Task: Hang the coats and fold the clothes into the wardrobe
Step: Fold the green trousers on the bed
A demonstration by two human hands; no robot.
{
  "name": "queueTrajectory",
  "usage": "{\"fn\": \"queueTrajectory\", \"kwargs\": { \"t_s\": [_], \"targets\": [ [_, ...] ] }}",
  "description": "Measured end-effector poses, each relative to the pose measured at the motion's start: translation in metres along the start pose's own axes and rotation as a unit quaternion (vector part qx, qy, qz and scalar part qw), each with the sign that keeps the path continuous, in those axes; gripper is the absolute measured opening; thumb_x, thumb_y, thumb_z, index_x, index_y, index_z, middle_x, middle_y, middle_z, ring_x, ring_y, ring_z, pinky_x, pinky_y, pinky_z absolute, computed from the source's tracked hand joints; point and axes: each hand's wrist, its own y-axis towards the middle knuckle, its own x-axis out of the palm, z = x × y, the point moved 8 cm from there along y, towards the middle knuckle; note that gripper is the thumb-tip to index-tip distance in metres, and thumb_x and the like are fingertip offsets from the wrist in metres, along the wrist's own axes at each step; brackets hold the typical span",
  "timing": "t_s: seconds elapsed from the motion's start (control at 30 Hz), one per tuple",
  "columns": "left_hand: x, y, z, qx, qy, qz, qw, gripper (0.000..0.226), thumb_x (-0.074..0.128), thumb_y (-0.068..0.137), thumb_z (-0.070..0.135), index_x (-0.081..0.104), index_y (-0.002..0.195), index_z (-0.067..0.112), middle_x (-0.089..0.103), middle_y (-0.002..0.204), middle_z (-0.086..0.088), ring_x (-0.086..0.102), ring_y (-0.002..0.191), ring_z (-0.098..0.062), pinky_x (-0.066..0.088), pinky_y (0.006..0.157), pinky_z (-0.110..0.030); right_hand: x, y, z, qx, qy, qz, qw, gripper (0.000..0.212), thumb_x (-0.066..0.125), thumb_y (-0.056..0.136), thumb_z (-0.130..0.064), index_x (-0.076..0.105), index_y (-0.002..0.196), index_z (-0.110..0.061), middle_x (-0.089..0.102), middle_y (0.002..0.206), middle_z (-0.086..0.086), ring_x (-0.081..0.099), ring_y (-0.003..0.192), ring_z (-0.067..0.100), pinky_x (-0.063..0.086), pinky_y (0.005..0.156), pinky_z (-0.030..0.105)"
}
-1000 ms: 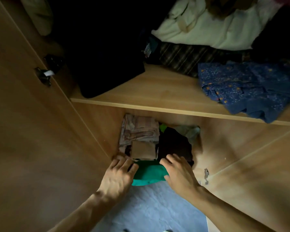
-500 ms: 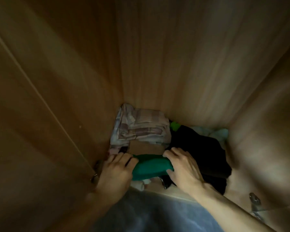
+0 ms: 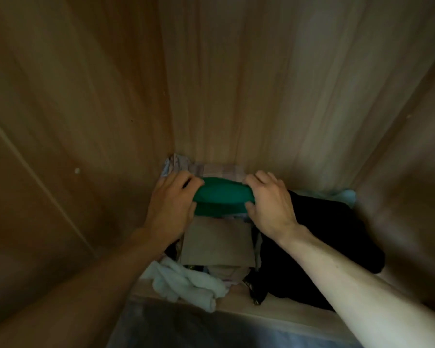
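Observation:
A folded green garment [image 3: 220,197] is held between both hands deep inside the wooden wardrobe [image 3: 236,84]. My left hand [image 3: 170,207] grips its left end and my right hand [image 3: 269,204] grips its right end, thumbs underneath. It sits over a pale striped folded cloth [image 3: 211,168] at the back. In front of it lies a folded tan garment [image 3: 216,243]. A black garment [image 3: 319,237] is piled to the right.
White socks or cloth [image 3: 186,280] lie at the compartment's front edge. A pale blue cloth [image 3: 345,195] shows at the back right corner. Wooden walls close in on the left, back and right. The grey floor [image 3: 211,332] lies below the front edge.
Both hands have carried the green garment from the front of the compartment to the back, onto the striped cloth. The view has moved lower and deeper into the wardrobe; the upper shelf is out of sight.

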Motion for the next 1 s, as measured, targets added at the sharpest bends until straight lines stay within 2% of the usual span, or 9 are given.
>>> {"fn": "queueTrajectory", "kwargs": {
  "t_s": [0.1, 0.17, 0.23, 0.27, 0.33, 0.43, 0.57, 0.73, 1.0],
  "targets": [
    [0.03, -0.013, 0.006, 0.039, 0.026, -0.004, 0.999, 0.046, 0.076, 0.057, -0.009, 0.07, 0.101, 0.005, 0.064, 0.098, -0.014, 0.06, 0.084, -0.032, 0.04, 0.071, -0.037, 0.03, -0.014, 0.006, -0.001, -0.017, -0.008, 1.0, 0.044, 0.077, 0.066, -0.009, 0.062, 0.107, -0.014, 0.056, 0.11, 0.006, 0.049, 0.105, 0.029, 0.043, 0.082, 0.039],
    [0.07, -0.04, 0.012, 0.057, 0.045, -0.065, 0.995, 0.05, 0.083, 0.048, -0.006, 0.073, 0.095, 0.008, 0.067, 0.095, -0.013, 0.064, 0.079, -0.03, 0.05, 0.068, -0.037, 0.075, -0.036, 0.009, 0.008, -0.038, -0.092, 0.995, 0.044, 0.071, 0.073, -0.01, 0.056, 0.114, -0.017, 0.052, 0.118, 0.004, 0.046, 0.111, 0.026, 0.039, 0.086, 0.037],
    [0.119, -0.078, 0.016, 0.062, 0.082, -0.179, 0.978, 0.058, 0.092, 0.037, 0.007, 0.076, 0.093, 0.014, 0.072, 0.098, -0.01, 0.069, 0.079, -0.027, 0.056, 0.065, -0.032, 0.127, -0.069, 0.012, 0.023, -0.034, -0.216, 0.975, 0.052, 0.066, 0.08, -0.012, 0.047, 0.128, -0.019, 0.046, 0.131, 0.005, 0.042, 0.12, 0.026, 0.039, 0.095, 0.036],
    [0.138, -0.097, 0.015, 0.049, 0.091, -0.227, 0.968, 0.063, 0.093, 0.037, 0.014, 0.076, 0.098, 0.016, 0.072, 0.107, -0.01, 0.07, 0.086, -0.025, 0.057, 0.068, -0.03, 0.15, -0.087, 0.012, 0.031, -0.023, -0.275, 0.961, 0.059, 0.065, 0.084, -0.016, 0.041, 0.137, -0.02, 0.04, 0.139, 0.007, 0.038, 0.127, 0.027, 0.038, 0.101, 0.037],
    [0.169, -0.128, 0.007, 0.013, 0.069, -0.303, 0.95, 0.068, 0.085, 0.061, 0.016, 0.064, 0.127, 0.015, 0.056, 0.139, -0.014, 0.06, 0.119, -0.027, 0.054, 0.089, -0.036, 0.183, -0.115, 0.01, 0.038, -0.013, -0.353, 0.935, 0.073, 0.064, 0.088, -0.032, 0.025, 0.15, -0.023, 0.023, 0.155, 0.007, 0.023, 0.141, 0.03, 0.03, 0.113, 0.041],
    [0.177, -0.138, 0.001, -0.001, 0.058, -0.312, 0.948, 0.066, 0.07, 0.08, 0.02, 0.048, 0.142, 0.015, 0.037, 0.156, -0.012, 0.043, 0.136, -0.029, 0.043, 0.102, -0.042, 0.193, -0.125, 0.011, 0.054, -0.004, -0.338, 0.939, 0.084, 0.059, 0.088, -0.053, 0.015, 0.154, -0.025, 0.006, 0.162, 0.005, 0.008, 0.148, 0.028, 0.018, 0.119, 0.042],
    [0.179, -0.13, -0.002, -0.01, 0.035, -0.341, 0.939, 0.072, 0.055, 0.09, 0.044, 0.025, 0.153, 0.023, 0.014, 0.163, -0.004, 0.022, 0.144, -0.024, 0.027, 0.112, -0.041, 0.191, -0.117, 0.011, 0.064, 0.016, -0.302, 0.951, 0.082, 0.055, 0.088, -0.06, 0.016, 0.154, -0.029, 0.005, 0.162, 0.004, 0.005, 0.148, 0.028, 0.017, 0.119, 0.043],
    [0.187, -0.116, 0.003, -0.013, 0.01, -0.348, 0.937, 0.097, 0.066, 0.083, 0.052, 0.005, 0.157, 0.033, -0.009, 0.164, -0.003, 0.001, 0.149, -0.027, 0.018, 0.119, -0.048, 0.194, -0.106, 0.01, 0.065, 0.027, -0.293, 0.954, 0.091, 0.063, 0.084, -0.055, 0.01, 0.154, -0.031, 0.001, 0.163, 0.005, -0.001, 0.149, 0.028, 0.015, 0.119, 0.046],
    [0.233, -0.113, -0.004, -0.03, 0.038, -0.518, 0.854, 0.129, 0.081, 0.063, 0.063, -0.011, 0.151, 0.045, -0.02, 0.163, -0.003, -0.006, 0.149, -0.038, 0.015, 0.116, -0.064, 0.225, -0.099, 0.018, 0.071, 0.005, -0.37, 0.926, 0.106, 0.07, 0.073, -0.064, 0.005, 0.153, -0.037, 0.0, 0.162, 0.009, 0.001, 0.148, 0.036, 0.019, 0.117, 0.052]
  ]
}}
